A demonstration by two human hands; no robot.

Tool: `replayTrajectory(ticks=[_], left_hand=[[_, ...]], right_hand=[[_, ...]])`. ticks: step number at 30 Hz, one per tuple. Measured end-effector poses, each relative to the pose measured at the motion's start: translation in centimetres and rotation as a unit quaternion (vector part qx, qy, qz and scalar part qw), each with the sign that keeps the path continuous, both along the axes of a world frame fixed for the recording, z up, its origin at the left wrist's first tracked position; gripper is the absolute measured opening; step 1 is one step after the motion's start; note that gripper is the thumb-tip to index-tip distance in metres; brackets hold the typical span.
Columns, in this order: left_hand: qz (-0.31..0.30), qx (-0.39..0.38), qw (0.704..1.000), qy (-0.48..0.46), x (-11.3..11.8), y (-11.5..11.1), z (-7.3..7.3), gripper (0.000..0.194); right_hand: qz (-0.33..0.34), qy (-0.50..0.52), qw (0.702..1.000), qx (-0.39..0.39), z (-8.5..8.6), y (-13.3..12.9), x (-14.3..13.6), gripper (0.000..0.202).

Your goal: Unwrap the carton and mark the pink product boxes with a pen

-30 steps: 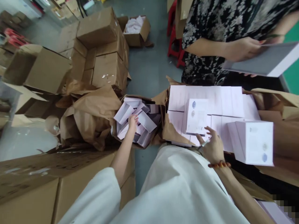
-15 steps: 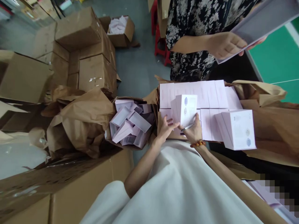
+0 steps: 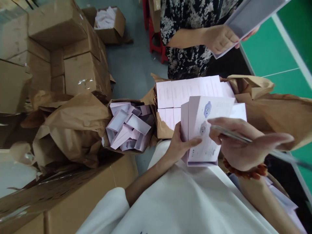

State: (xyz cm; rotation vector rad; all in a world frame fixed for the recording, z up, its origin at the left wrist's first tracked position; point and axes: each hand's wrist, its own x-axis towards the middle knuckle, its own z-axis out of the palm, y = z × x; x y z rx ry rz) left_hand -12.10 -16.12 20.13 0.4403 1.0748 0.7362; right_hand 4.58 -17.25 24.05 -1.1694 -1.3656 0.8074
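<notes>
A pale pink box with small printed emblems on its face sits low and right of centre, held up close to the wearer's body. The left hand grips its left edge, thumb laid across the front and fingers curled behind. The right hand rests against the box's right side with the palm turned up and the fingers loosely spread, and a thin silver tool lies pinched across those fingers, pointing toward nine o'clock. A beaded bracelet circles the right wrist.

Just behind the box, toward twelve o'clock, rows of matching pink boxes lie packed flat in a carton lined with brown paper. At nine o'clock from the held box, an open carton holds a jumble of empty pink trays. Crumpled brown paper and stacked cardboard cartons fill the left side of the view.

At one o'clock, a co-worker in a dark flowered top stands facing the wearer, one hand gripping a flat grey board.
</notes>
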Motion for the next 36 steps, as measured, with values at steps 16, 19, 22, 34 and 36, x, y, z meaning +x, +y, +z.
replayTrajectory(ticks=[16,19,22,34,36], left_hand=[[-0.015,-0.023,0.998,-0.055,0.5,-1.9,3.3,0.088],[-0.015,-0.014,0.998,-0.058,0.5,-1.9,3.3,0.092],[-0.015,-0.013,0.998,-0.063,0.6,-1.9,3.3,0.093],[-0.025,0.007,0.998,-0.054,0.5,-2.3,2.6,0.094],[-0.024,0.006,0.998,-0.054,0.5,-2.3,2.6,0.095]], right_hand=[[-0.143,-0.081,0.985,0.059,0.2,-0.9,-1.2,0.043],[-0.136,-0.107,0.981,0.089,0.0,-1.0,-1.0,0.042],[-0.128,-0.118,0.979,0.102,0.1,-1.1,-0.9,0.043],[-0.153,-0.146,0.972,0.101,0.1,-1.5,-1.1,0.042],[-0.150,-0.148,0.971,0.111,-0.1,-1.5,-0.9,0.042]])
